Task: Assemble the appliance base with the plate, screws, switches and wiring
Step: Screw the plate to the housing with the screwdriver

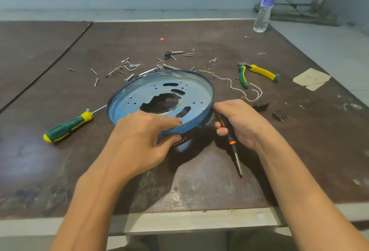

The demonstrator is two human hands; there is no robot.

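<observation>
The dark base (180, 142) is mostly hidden under the tilted blue plate (139, 99), mid-table (199, 180). The left hand (139, 137) pinches the plate's near rim. The right hand (241, 119) curls round a black screwdriver (232, 143), touching the right rim.

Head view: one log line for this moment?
left hand grips round blue metal plate rim | right hand holds black-orange screwdriver

A water bottle (266, 3) stands upright near the far edge of the desk (60, 161), at one o'clock. Pliers (261, 72) with yellow and green handles lie at two o'clock. A scrap of paper (310, 79) lies just past them. A big green and yellow screwdriver (67, 127) lies at nine o'clock.
</observation>
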